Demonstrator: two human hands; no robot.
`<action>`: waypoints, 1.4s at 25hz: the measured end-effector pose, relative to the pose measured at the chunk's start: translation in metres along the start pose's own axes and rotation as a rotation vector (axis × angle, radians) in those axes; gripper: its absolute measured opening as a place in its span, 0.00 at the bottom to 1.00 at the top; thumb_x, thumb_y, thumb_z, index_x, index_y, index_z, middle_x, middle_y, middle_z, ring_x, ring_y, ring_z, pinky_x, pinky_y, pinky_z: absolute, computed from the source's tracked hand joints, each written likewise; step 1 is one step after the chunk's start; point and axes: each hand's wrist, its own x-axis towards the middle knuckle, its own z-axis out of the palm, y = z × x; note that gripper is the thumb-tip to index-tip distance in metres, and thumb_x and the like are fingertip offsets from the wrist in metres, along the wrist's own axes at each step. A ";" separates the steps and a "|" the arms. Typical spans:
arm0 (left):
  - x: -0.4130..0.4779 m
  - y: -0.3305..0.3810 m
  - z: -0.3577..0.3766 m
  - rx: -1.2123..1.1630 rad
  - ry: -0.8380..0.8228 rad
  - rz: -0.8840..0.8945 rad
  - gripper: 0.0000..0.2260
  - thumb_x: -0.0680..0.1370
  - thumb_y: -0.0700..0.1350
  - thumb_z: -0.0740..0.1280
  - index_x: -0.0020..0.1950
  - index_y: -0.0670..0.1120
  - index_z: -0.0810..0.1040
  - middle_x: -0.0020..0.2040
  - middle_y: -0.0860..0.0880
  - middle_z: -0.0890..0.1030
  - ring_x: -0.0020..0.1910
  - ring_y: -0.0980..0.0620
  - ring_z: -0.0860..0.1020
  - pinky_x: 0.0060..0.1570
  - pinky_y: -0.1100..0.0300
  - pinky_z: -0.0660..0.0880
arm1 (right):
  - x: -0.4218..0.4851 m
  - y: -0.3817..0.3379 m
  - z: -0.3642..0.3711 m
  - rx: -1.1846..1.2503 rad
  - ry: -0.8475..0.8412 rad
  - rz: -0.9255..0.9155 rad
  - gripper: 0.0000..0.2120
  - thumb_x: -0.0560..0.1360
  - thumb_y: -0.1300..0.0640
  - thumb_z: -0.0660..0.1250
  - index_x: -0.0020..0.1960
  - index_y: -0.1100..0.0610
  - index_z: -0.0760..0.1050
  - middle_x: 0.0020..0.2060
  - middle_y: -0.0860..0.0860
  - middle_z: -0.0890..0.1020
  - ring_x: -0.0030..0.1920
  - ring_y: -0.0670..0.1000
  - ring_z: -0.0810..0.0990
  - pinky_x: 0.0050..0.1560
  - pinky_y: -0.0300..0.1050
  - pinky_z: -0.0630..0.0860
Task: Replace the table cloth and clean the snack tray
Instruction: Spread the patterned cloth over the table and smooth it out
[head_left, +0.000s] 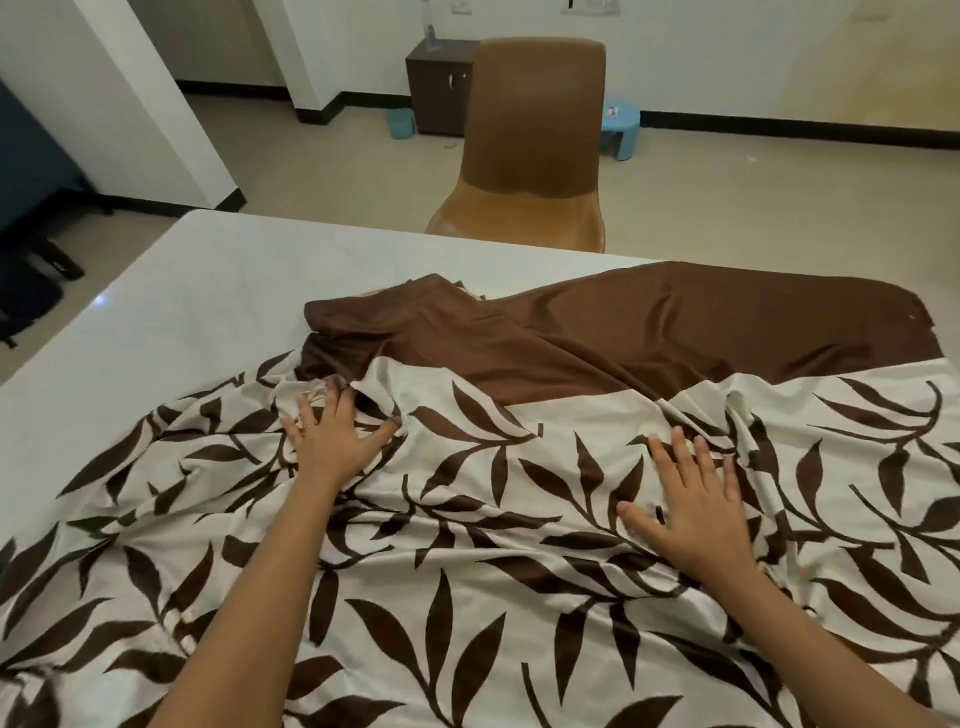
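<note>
My left hand (332, 441) and right hand (691, 509) press flat, fingers spread, on the leaf-print table cloth (467, 597). It lies rumpled, leaving the table (182, 291) bare at its far left corner.

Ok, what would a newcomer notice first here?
The leaf-print cloth, cream and brown, lies rumpled over the near part of the white table, its plain brown band bunched toward the far side. The left hand and right hand press flat on it. A brown chair stands beyond the table.

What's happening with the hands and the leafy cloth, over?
Left hand flat on table cloth, fingers spread. Right hand flat on it too. Cloth rumpled, brown border bunched, part of table uncovered. Nothing blocking.
</note>
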 end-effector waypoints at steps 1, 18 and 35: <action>0.008 -0.004 -0.002 0.008 -0.011 -0.030 0.46 0.70 0.76 0.51 0.79 0.52 0.45 0.79 0.51 0.42 0.76 0.39 0.39 0.69 0.38 0.32 | 0.000 0.000 0.001 -0.001 -0.003 0.001 0.44 0.69 0.24 0.41 0.78 0.46 0.41 0.78 0.49 0.42 0.77 0.52 0.39 0.75 0.56 0.36; 0.006 0.080 -0.014 -0.152 0.524 0.088 0.17 0.80 0.47 0.58 0.67 0.43 0.70 0.74 0.38 0.62 0.75 0.37 0.54 0.73 0.38 0.50 | 0.010 -0.007 0.003 0.022 0.037 0.055 0.44 0.69 0.23 0.40 0.78 0.45 0.44 0.78 0.48 0.44 0.77 0.51 0.39 0.75 0.55 0.36; -0.039 0.179 0.049 0.010 0.052 0.162 0.37 0.71 0.77 0.47 0.77 0.62 0.48 0.79 0.47 0.46 0.76 0.35 0.42 0.66 0.30 0.36 | 0.100 0.091 -0.047 0.047 0.108 0.088 0.33 0.76 0.32 0.45 0.78 0.44 0.51 0.78 0.54 0.48 0.77 0.58 0.40 0.74 0.60 0.39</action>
